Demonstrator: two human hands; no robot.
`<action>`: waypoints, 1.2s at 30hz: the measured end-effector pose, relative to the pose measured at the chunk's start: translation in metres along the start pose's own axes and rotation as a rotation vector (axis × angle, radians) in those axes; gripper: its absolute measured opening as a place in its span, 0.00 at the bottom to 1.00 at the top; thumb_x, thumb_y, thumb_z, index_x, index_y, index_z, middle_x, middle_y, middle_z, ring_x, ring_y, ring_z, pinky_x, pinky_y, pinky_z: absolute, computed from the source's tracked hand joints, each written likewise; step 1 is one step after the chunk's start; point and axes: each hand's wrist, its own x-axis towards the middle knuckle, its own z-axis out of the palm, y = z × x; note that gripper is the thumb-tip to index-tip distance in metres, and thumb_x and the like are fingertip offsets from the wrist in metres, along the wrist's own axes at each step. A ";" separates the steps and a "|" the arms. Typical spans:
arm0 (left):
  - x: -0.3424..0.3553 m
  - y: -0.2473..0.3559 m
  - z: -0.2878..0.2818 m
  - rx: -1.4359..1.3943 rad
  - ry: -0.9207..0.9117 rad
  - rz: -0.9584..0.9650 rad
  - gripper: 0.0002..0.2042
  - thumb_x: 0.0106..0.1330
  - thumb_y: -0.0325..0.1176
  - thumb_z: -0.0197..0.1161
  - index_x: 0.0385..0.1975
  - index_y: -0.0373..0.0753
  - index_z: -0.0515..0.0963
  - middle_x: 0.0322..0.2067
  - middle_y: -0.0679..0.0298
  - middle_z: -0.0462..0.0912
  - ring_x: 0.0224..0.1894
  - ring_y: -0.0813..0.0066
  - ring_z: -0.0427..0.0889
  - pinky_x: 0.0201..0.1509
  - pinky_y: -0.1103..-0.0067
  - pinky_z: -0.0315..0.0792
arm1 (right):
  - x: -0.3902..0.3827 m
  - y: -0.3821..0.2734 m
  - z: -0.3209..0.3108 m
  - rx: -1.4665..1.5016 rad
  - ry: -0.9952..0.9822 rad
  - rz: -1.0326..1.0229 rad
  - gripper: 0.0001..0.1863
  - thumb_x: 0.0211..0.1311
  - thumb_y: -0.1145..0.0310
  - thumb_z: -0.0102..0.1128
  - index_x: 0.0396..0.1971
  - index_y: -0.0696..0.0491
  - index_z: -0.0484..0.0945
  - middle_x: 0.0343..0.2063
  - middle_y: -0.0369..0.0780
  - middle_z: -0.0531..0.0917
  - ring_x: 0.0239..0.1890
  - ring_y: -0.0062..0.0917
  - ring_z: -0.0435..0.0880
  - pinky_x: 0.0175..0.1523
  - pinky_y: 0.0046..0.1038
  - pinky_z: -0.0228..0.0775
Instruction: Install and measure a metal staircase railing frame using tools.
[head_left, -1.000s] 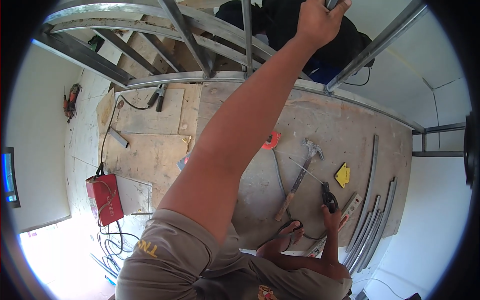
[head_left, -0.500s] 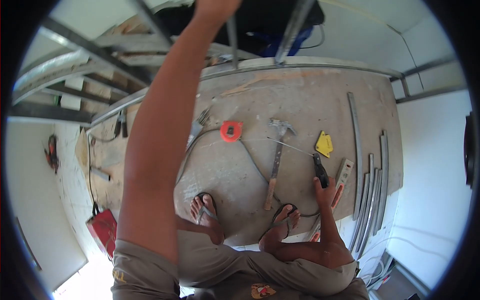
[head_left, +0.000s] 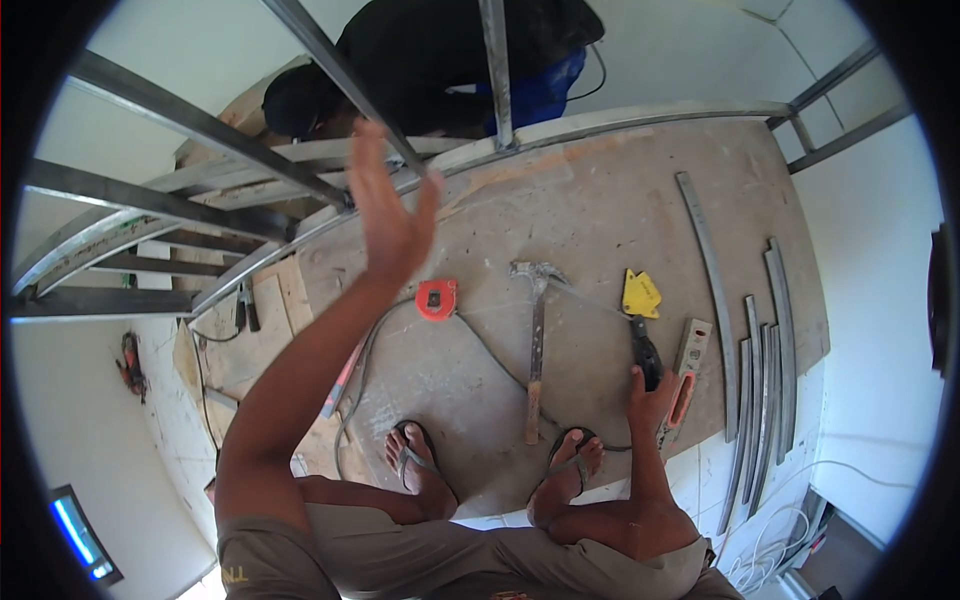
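Observation:
My left hand [head_left: 393, 225] is raised with its fingers stretched and the thumb apart, beside an upright bar of the grey metal frame [head_left: 503, 75]. It appears to hold nothing; whether it touches the bar I cannot tell. Low on the right, my right hand [head_left: 652, 392] is closed round a black welding electrode holder [head_left: 646, 352]. A thin rod [head_left: 590, 302] points from the holder toward the hammer [head_left: 536, 350]. Just beyond the holder lies a yellow welding magnet [head_left: 641, 293], and a spirit level [head_left: 692, 350] rests beside my right hand.
A red tape measure [head_left: 437, 300] and a dark cable [head_left: 490, 352] lie on the board [head_left: 480, 400] under my sandalled feet. Several metal bars [head_left: 708, 300] lie at the right. Beyond the frame, another person in dark clothes [head_left: 430, 60] bends down. Black-handled tools [head_left: 247, 308] lie left.
My left hand has come back nearer from the far edge, now fully in view with fingers spread. The view has shifted, showing more of the other person. My right hand keeps the electrode holder.

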 end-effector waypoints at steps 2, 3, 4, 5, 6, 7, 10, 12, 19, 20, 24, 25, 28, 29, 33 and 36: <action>-0.059 -0.004 0.003 0.083 -0.369 -0.004 0.41 0.62 0.47 0.66 0.70 0.35 0.55 0.67 0.46 0.58 0.68 0.46 0.59 0.70 0.58 0.55 | 0.001 0.007 0.007 -0.007 0.019 0.008 0.24 0.58 0.60 0.71 0.43 0.62 0.72 0.37 0.49 0.73 0.43 0.47 0.73 0.50 0.42 0.65; -0.085 -0.008 0.000 0.125 -0.575 -0.037 0.42 0.61 0.49 0.67 0.70 0.36 0.55 0.68 0.47 0.58 0.68 0.45 0.59 0.71 0.56 0.54 | 0.001 0.002 0.010 0.022 0.019 0.019 0.24 0.58 0.60 0.71 0.43 0.62 0.72 0.38 0.49 0.73 0.43 0.47 0.73 0.50 0.42 0.66; -0.107 -0.016 -0.002 0.123 -0.584 -0.052 0.42 0.61 0.49 0.67 0.70 0.36 0.55 0.68 0.47 0.58 0.68 0.45 0.59 0.71 0.56 0.54 | 0.001 -0.001 0.009 0.042 0.028 0.029 0.24 0.58 0.60 0.71 0.43 0.62 0.73 0.38 0.49 0.73 0.43 0.46 0.73 0.50 0.42 0.66; -0.126 -0.026 -0.006 0.267 -0.677 -0.030 0.43 0.58 0.53 0.68 0.69 0.37 0.57 0.67 0.48 0.59 0.68 0.46 0.60 0.70 0.57 0.56 | 0.001 -0.003 0.010 0.035 0.014 0.026 0.24 0.58 0.60 0.71 0.43 0.62 0.73 0.38 0.49 0.73 0.43 0.46 0.73 0.50 0.42 0.66; -0.142 -0.037 -0.009 0.410 -0.767 -0.008 0.44 0.56 0.56 0.68 0.68 0.38 0.59 0.66 0.49 0.60 0.67 0.47 0.62 0.69 0.57 0.58 | 0.001 -0.005 0.012 0.023 0.015 0.016 0.24 0.58 0.60 0.71 0.44 0.62 0.73 0.38 0.49 0.73 0.43 0.46 0.73 0.50 0.42 0.66; -0.151 -0.043 -0.012 0.409 -0.770 -0.024 0.44 0.56 0.56 0.68 0.68 0.38 0.59 0.66 0.49 0.60 0.67 0.47 0.62 0.69 0.57 0.58 | 0.002 -0.005 0.012 0.010 0.017 0.004 0.24 0.58 0.59 0.71 0.45 0.62 0.73 0.38 0.49 0.73 0.43 0.46 0.73 0.50 0.42 0.66; -0.171 -0.057 -0.022 0.355 -0.859 -0.307 0.45 0.50 0.61 0.70 0.63 0.38 0.64 0.59 0.50 0.69 0.62 0.51 0.69 0.66 0.60 0.63 | 0.006 0.004 0.008 -0.035 -0.070 0.052 0.26 0.58 0.58 0.71 0.47 0.62 0.74 0.39 0.49 0.75 0.44 0.45 0.74 0.51 0.40 0.66; -0.176 -0.067 -0.028 0.262 -0.926 -0.115 0.43 0.46 0.63 0.72 0.56 0.38 0.69 0.50 0.53 0.76 0.54 0.53 0.76 0.62 0.62 0.67 | 0.006 0.027 0.002 0.014 -0.127 0.045 0.26 0.57 0.58 0.71 0.48 0.62 0.74 0.40 0.49 0.76 0.45 0.45 0.75 0.52 0.40 0.66; -0.179 -0.024 -0.077 0.211 -0.961 -0.209 0.37 0.43 0.57 0.76 0.47 0.37 0.70 0.45 0.53 0.78 0.46 0.51 0.81 0.52 0.63 0.73 | 0.023 0.003 -0.036 -0.204 -0.347 -0.006 0.32 0.56 0.53 0.69 0.55 0.57 0.73 0.48 0.47 0.80 0.57 0.36 0.76 0.75 0.40 0.38; -0.177 -0.023 -0.094 0.065 -1.013 -0.318 0.37 0.43 0.56 0.76 0.48 0.37 0.71 0.44 0.52 0.79 0.46 0.51 0.81 0.52 0.64 0.74 | 0.026 0.000 -0.038 -0.155 -0.384 -0.035 0.33 0.56 0.52 0.69 0.56 0.57 0.73 0.49 0.45 0.80 0.58 0.35 0.76 0.76 0.41 0.32; -0.164 -0.029 -0.143 -0.343 -1.472 -0.701 0.39 0.45 0.54 0.76 0.52 0.35 0.71 0.46 0.49 0.79 0.48 0.54 0.81 0.53 0.67 0.74 | 0.034 0.019 -0.019 -0.222 -0.500 -0.045 0.33 0.55 0.52 0.69 0.55 0.57 0.74 0.48 0.46 0.81 0.58 0.37 0.76 0.76 0.43 0.33; -0.164 -0.030 -0.150 -0.355 -1.458 -0.698 0.39 0.45 0.54 0.76 0.52 0.35 0.71 0.46 0.49 0.79 0.48 0.54 0.81 0.53 0.67 0.74 | 0.030 0.021 -0.017 -0.318 -0.516 -0.028 0.33 0.54 0.52 0.69 0.56 0.57 0.74 0.48 0.47 0.81 0.59 0.37 0.75 0.76 0.43 0.33; -0.164 -0.041 -0.172 -0.353 -1.543 -0.661 0.39 0.44 0.50 0.78 0.54 0.34 0.70 0.48 0.51 0.80 0.49 0.63 0.81 0.53 0.71 0.73 | 0.027 0.026 -0.013 -0.390 -0.506 -0.024 0.34 0.54 0.52 0.69 0.56 0.58 0.74 0.50 0.49 0.80 0.60 0.37 0.75 0.76 0.44 0.33; -0.168 -0.044 -0.184 -0.552 -1.501 -0.735 0.39 0.45 0.46 0.79 0.55 0.34 0.69 0.47 0.54 0.80 0.49 0.65 0.80 0.52 0.72 0.73 | 0.025 0.030 -0.017 -0.368 -0.488 -0.027 0.34 0.54 0.52 0.69 0.56 0.58 0.74 0.51 0.50 0.80 0.60 0.38 0.74 0.76 0.45 0.33; -0.191 -0.061 -0.209 -1.275 -1.336 -1.083 0.38 0.48 0.31 0.78 0.60 0.37 0.64 0.49 0.61 0.75 0.50 0.74 0.77 0.52 0.76 0.73 | 0.013 0.058 -0.015 -0.561 -0.367 -0.156 0.35 0.54 0.50 0.68 0.56 0.59 0.74 0.50 0.51 0.80 0.62 0.40 0.73 0.76 0.45 0.33; -0.199 -0.066 -0.233 -1.490 -1.156 -1.151 0.38 0.50 0.27 0.76 0.61 0.39 0.61 0.49 0.63 0.73 0.49 0.75 0.76 0.53 0.77 0.72 | -0.021 0.070 -0.062 -0.693 0.042 -0.336 0.34 0.55 0.53 0.68 0.56 0.60 0.74 0.45 0.51 0.83 0.59 0.43 0.75 0.76 0.42 0.39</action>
